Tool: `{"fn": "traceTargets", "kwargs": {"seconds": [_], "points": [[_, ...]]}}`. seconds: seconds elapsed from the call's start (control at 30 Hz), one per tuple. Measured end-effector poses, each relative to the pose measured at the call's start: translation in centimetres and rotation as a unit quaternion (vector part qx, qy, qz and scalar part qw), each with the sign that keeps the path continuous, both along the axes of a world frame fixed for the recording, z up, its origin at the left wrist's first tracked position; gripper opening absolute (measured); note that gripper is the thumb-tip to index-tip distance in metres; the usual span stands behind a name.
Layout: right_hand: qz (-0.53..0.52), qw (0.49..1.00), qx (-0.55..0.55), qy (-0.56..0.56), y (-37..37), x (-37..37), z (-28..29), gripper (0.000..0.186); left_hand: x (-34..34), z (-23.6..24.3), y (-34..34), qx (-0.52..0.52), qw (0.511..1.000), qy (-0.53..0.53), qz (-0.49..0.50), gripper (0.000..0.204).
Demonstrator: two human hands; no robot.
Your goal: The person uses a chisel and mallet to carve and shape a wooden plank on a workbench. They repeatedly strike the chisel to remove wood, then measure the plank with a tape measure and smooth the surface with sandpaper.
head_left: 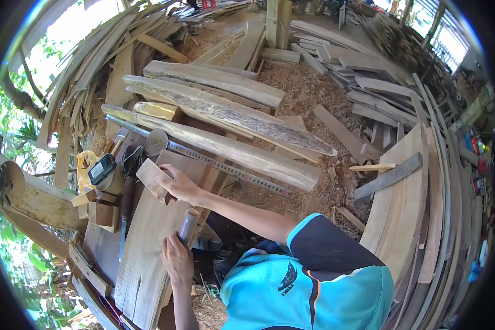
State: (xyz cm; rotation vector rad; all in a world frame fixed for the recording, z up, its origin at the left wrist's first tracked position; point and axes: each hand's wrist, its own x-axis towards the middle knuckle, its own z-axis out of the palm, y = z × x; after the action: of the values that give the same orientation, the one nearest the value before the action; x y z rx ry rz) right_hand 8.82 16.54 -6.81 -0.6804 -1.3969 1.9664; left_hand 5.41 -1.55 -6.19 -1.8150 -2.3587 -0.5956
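Note:
My right hand [177, 184] is closed around a rectangular wooden block [151, 177], tilted over the workbench board. Nearer me, my left hand [177, 257] has its fingers bent around the lower end of a short round wooden rod [188, 224]. What lies inside that grip is partly hidden. Both hands are above a wide wooden board [143, 247] with a crack at its near end. Beyond the right hand, a round wooden disc [157, 142] rests by a measuring tape [225, 166] stretched out along the wood.
Left of the board lie a dark teal device [102, 169], a yellow plastic bag [86, 163], wooden blocks [102, 212] and a long thin blade [123, 231]. Thick rough planks [214, 104] lie ahead. Stacked boards [396, 203] rise on the right, with wood chips [308, 93] on the ground.

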Motion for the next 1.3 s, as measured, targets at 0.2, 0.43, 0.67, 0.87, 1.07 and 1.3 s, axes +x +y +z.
{"fn": "traceTargets", "kwargs": {"seconds": [0.2, 0.43, 0.67, 0.87, 1.07, 1.3], "points": [[-0.031, 0.999, 0.03, 0.013, 0.1, -0.2, -0.4, 0.046, -0.7, 1.8, -0.2, -0.067, 0.997, -0.013, -0.041, 0.026], [-0.122, 0.951, 0.278, -0.061, -0.4, -2.3, -2.6, 0.043, -3.2, 0.7, -2.7, -0.006, 0.994, -0.069, 0.081, 0.026], [-0.145, 0.959, 0.242, -0.023, -0.3, -2.4, -1.7, 0.034, -4.6, 4.7, -2.7, -0.058, 0.972, -0.186, 0.129, 0.029], [-0.067, 0.996, 0.06, -0.023, -1.1, -1.9, 0.1, 0.032, -5.1, 9.6, -2.3, 0.374, 0.661, -0.649, -0.045, 0.04], [-0.044, 0.996, 0.075, -0.021, -0.8, -1.6, 0.0, 0.035, -5.4, 7.1, 1.2, 0.404, 0.698, -0.587, -0.071, 0.046], [-0.042, 0.995, 0.09, -0.022, -0.8, -1.6, -0.1, 0.035, -5.7, 5.6, 1.7, 0.362, 0.725, -0.579, -0.093, 0.065]]}}
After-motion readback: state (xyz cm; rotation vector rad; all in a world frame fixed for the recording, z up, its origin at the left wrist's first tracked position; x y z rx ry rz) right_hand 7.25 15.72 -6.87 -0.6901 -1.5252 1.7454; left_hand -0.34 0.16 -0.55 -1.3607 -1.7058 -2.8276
